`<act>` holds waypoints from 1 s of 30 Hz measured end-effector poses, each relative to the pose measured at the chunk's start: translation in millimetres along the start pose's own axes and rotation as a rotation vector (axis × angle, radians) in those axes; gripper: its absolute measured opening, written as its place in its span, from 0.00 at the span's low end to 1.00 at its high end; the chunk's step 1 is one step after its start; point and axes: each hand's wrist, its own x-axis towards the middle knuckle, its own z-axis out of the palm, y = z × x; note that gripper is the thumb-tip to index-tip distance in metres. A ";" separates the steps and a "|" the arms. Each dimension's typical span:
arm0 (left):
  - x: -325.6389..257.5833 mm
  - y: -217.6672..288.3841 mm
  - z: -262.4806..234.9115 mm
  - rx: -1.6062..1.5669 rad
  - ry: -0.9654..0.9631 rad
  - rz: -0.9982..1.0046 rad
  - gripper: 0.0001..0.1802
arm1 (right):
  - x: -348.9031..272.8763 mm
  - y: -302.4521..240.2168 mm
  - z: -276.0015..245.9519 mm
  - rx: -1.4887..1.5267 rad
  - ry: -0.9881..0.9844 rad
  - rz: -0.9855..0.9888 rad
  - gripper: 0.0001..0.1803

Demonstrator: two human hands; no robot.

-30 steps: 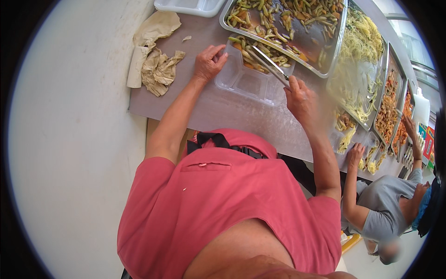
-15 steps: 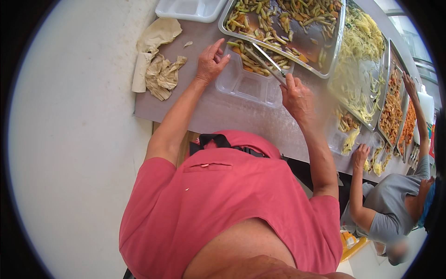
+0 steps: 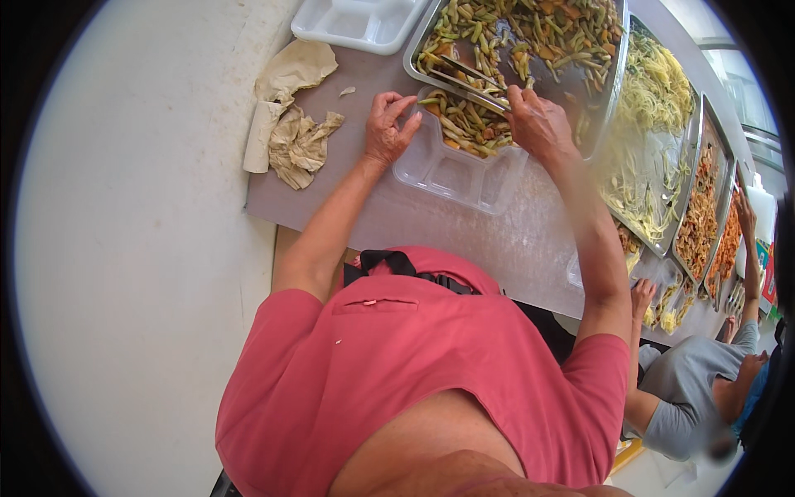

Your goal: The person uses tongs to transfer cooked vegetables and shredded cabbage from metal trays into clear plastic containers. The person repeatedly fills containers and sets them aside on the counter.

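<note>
My right hand (image 3: 540, 124) is closed around metal tongs (image 3: 472, 83). The tong arms spread apart, their tips over the near left corner of a large metal tray (image 3: 409, 58) of green and orange vegetable pieces in sauce. Just in front of that tray lies a clear plastic compartment tray (image 3: 451, 178). Its far compartment holds a heap of the same vegetables (image 3: 468, 124); the nearer compartments show no food. Beside its left edge is my left hand (image 3: 387, 131), thumb and fingers apart, fingertips at the rim; whether they touch it I cannot tell.
Crumpled brown paper (image 3: 298, 141) lies at the table's left, below a white compartment tray (image 3: 356, 23). To the right stand metal trays of pale shreds (image 3: 654, 91) and reddish food (image 3: 702, 207). A co-worker in grey (image 3: 691, 389) works at the right.
My right hand has moved the tongs up and away from the plastic tray, to the large metal tray's corner. My left hand's fingers have curled in slightly at the plastic tray's edge.
</note>
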 end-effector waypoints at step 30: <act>0.2 -5.7 3.4 -0.015 0.043 0.049 0.15 | -99.1 -18.8 -43.6 0.429 -0.126 0.288 0.10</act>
